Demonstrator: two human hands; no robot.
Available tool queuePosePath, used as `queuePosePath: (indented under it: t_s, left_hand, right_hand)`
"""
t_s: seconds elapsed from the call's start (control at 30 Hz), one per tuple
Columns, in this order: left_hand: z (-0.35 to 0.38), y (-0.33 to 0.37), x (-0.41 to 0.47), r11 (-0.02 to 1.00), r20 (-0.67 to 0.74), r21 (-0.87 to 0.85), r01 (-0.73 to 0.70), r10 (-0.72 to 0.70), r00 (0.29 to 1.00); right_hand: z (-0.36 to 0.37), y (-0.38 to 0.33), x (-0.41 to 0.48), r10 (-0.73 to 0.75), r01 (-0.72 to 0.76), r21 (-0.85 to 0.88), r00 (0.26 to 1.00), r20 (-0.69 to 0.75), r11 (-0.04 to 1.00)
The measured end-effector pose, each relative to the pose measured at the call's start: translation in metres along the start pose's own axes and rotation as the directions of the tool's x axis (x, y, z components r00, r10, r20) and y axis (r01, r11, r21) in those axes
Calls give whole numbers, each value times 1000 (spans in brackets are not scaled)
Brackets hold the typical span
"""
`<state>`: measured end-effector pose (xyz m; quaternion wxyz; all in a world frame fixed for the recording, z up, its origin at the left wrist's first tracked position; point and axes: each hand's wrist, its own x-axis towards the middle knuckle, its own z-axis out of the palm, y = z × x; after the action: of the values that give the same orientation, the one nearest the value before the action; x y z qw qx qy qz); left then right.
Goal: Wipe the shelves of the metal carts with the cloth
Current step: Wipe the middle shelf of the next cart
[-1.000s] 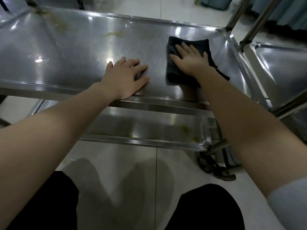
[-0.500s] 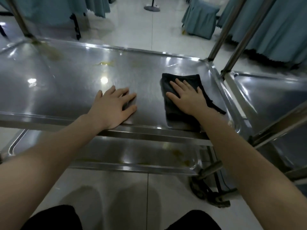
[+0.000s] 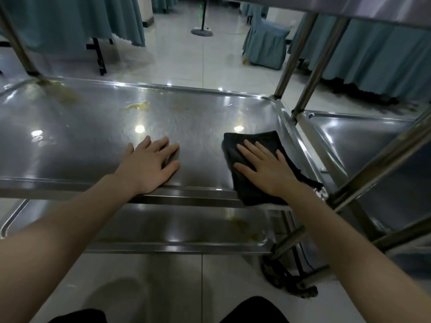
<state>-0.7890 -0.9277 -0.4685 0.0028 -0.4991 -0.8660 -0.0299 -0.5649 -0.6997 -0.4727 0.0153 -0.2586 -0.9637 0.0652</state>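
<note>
A steel cart's middle shelf [image 3: 93, 141] stretches in front of me, shiny, with yellowish smears [image 3: 137, 106] toward its back left. My right hand [image 3: 263, 166] lies flat with straight fingers on a folded dark cloth [image 3: 245, 194] near the shelf's front right corner; the cloth's near edge overhangs the front rim. Flat on the bare metal by the front rim rests my left hand [image 3: 149, 166], to the left of the cloth. A lower shelf [image 3: 177, 229] with a yellowish stain shows beneath.
A second steel cart [image 3: 363, 141] stands right beside this one, its uprights [image 3: 312, 59] rising between them. An upper shelf's edge [image 3: 373, 10] runs overhead at the top right. Caster wheels [image 3: 289, 283] sit at the lower right. Teal-draped tables and chairs stand beyond on the tiled floor.
My view has tilted upward, showing more of the room. The right hand and cloth have drawn back toward the front rim, the cloth now overhanging it. The left hand stays put.
</note>
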Motion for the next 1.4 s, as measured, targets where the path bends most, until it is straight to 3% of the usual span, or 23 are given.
queuePosePath:
  t_s: [0.2,0.3,0.4,0.53,0.8,1.0,1.13,1.2,1.3,1.4]
  left_hand:
    - [4,-2,1,1000,-13,22,-3,4,1000]
    - [3,-5,2,1000,-29,15,-9,9,1000]
    - [3,-4,2,1000,-33,12,-8,9,999]
    - [3,-3,2,1000,-38,-1,-7,7,999]
    - [6,-5,3,1000,-46,-5,-3,3,999]
    - [1,-4,2,1000,-37,-28,-5,4,999]
    - [1,-2,-2,998,-15,-57,4,-5,1000]
    - [-3,-4,-4,989,-25,-149,-5,1,1000]
    - [-11,-15,-14,926,-139,-375,-39,-14,990]
    - [-14,-32,-32,932,-141,-340,-124,80,987]
  right_hand:
    - [-13,26,97,227,-227,29,974,-1,973]
    - [-9,24,79,181,-181,32,983,-19,983]
    - [4,30,7,82,-80,24,994,-76,996]
    - [6,40,-30,105,-104,5,993,-63,995]
    - [-22,58,79,403,-403,25,914,-46,915]
    - [-6,38,-8,416,-415,25,904,-103,909]
    - [0,12,-50,445,-446,-15,893,-62,895]
    - [7,-19,-42,378,-379,-1,923,-71,925]
    - [26,-94,-3,135,-133,32,987,-92,991]
    - [29,-130,26,-7,9,47,999,-48,999]
